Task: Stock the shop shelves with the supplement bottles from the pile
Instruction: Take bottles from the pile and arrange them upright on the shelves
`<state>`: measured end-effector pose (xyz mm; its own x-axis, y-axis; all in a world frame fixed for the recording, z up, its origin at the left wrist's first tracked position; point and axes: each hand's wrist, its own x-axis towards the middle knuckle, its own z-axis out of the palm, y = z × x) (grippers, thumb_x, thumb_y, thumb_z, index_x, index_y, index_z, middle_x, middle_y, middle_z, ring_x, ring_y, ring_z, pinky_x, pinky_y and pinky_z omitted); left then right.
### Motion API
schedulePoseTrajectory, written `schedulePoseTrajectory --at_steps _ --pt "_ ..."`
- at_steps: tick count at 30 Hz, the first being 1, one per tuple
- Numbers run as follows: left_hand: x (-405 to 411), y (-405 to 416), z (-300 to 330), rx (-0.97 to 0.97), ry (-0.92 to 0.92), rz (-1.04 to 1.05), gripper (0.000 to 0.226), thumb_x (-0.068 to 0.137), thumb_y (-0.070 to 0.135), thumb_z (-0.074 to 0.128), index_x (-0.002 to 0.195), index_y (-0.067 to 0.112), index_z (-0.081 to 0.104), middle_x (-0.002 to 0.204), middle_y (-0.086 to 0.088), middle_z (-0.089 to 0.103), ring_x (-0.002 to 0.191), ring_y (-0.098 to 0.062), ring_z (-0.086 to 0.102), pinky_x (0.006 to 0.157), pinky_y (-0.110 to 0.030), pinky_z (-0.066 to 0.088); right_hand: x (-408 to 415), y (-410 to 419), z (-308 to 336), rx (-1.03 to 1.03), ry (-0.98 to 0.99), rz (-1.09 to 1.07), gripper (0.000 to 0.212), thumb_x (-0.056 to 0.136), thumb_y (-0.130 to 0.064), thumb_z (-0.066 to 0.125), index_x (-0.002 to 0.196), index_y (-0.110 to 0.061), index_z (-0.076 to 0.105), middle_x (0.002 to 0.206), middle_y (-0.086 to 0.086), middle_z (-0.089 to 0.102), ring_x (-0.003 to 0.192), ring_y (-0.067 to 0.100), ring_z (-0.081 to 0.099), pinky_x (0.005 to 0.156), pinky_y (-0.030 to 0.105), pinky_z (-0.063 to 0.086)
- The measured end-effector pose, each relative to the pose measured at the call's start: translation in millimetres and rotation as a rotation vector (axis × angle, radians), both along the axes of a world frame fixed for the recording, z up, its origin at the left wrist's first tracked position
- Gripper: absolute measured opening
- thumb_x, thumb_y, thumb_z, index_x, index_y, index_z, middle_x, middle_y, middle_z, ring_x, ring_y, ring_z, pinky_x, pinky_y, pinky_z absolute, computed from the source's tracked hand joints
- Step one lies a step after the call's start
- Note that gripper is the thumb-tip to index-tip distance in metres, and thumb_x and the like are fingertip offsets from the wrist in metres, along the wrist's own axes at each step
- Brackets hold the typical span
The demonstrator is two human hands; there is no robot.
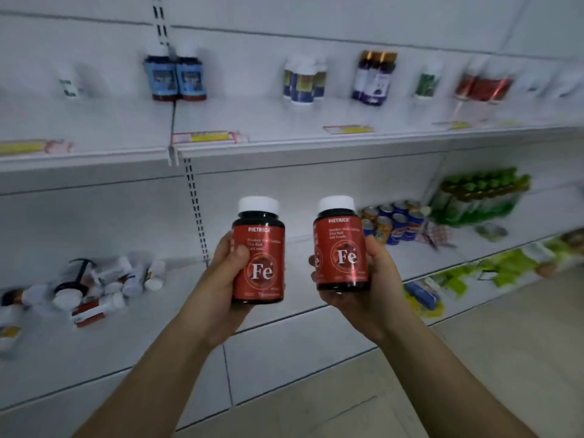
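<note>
Two red-label bottles are being held upright, well apart from the shelf edges: the left bottle (259,251) is being gripped by the left hand (226,276), the right bottle (342,245) is being cradled in the right hand's (368,279) curled fingers. Smooth dark plastic, white round caps (glossy labels). Plenty of bare room is being left on the upper shelf (252,121). The pile (88,289) is lying jumbled on the lower shelf (177,311).

Bare upper shelf (252,121) gaps btwn bottle clusters; lower shelf (177,311) pile (91,289) at left, cans (392,222) at right.
</note>
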<state>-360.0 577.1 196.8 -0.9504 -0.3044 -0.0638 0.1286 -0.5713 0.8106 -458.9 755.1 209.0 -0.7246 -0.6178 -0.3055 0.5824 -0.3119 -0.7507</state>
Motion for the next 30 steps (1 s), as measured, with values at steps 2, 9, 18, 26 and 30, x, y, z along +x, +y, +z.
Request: schedulePoseTrajectory --at_steps 2,9,18,26,30 --pt "-37 37 20 -0.093 0.028 -0.058 0.072 0.053 0.044 0.086 0.117 0.03 0.056 0.107 -0.005 0.069 0.091 -0.021 0.068 0.079 -0.044 0.055 -20 42 11 0.027 0.125 -0.116 0.08 0.069 -0.059 0.061 0.133 -0.013 0.048 0.107 0.014 0.064 0.085 0.026 0.064 0.064 0.037 0.052" --pt "-187 245 73 -0.23 0.132 -0.349 0.043 0.097 0.015 0.037 0.135 0.036 0.041 0.113 -0.005 0.066 0.086 -0.02 0.069 0.061 -0.04 0.056 -96 261 57 0.225 0.554 -0.581 0.066 0.065 -0.017 0.061 0.127 -0.032 0.046 0.11 0.007 0.063 0.088 0.023 0.068 0.069 0.041 0.054" --pt "-328 504 105 -0.217 0.199 -0.595 0.054 0.091 0.005 0.045 0.136 0.034 0.04 0.122 -0.01 0.062 0.095 -0.026 0.065 0.078 -0.045 0.055 -193 501 94 0.48 0.694 -0.897 0.045 0.089 -0.022 0.063 0.123 -0.039 0.038 0.109 -0.003 0.06 0.087 0.01 0.065 0.056 0.021 0.053" --pt "-486 612 122 -0.365 0.285 -0.617 0.05 0.091 0.005 0.05 0.129 0.037 0.04 0.105 -0.005 0.066 0.08 -0.018 0.069 0.058 -0.03 0.055 -353 600 107 0.503 0.761 -0.999 0.045 0.089 -0.024 0.064 0.126 -0.036 0.04 0.105 -0.006 0.06 0.09 0.013 0.065 0.064 0.028 0.055" --pt "-590 651 118 -0.382 0.304 -0.565 0.054 0.091 0.005 0.051 0.132 0.038 0.038 0.106 -0.004 0.066 0.087 -0.019 0.067 0.069 -0.033 0.054 -461 644 107 0.478 0.804 -0.982 0.041 0.088 -0.021 0.065 0.117 -0.039 0.042 0.104 -0.005 0.062 0.089 0.015 0.067 0.067 0.033 0.058"
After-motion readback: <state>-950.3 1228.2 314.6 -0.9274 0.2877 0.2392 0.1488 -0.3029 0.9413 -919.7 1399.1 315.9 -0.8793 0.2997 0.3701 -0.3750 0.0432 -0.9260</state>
